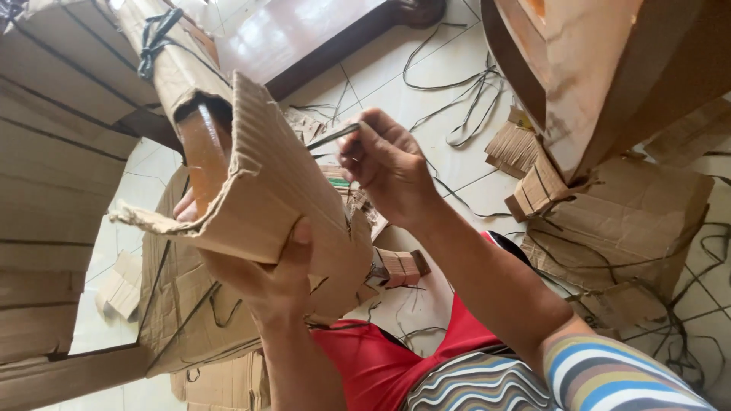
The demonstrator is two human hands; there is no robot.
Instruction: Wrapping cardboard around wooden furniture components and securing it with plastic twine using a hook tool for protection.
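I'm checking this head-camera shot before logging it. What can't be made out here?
- Head view: the wooden piece inside the corrugated cardboard wrap is mostly hidden by the wrap.
- The left hand shows only thumb and palm; its fingers are behind the cardboard.
- The thin blade in the right hand: its handle is covered by the fingers, so the tool's kind is unclear.
- The large wooden furniture part is cut off by the top edge.

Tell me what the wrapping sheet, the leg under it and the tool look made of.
Wrapping sheet: single-face corrugated cardboard, matte brown; ribbed flutes, torn edges.
Leg: likely wood, glossy reddish-brown varnish; reflective sheen.
Tool in right hand: thin, grey, probably metal.
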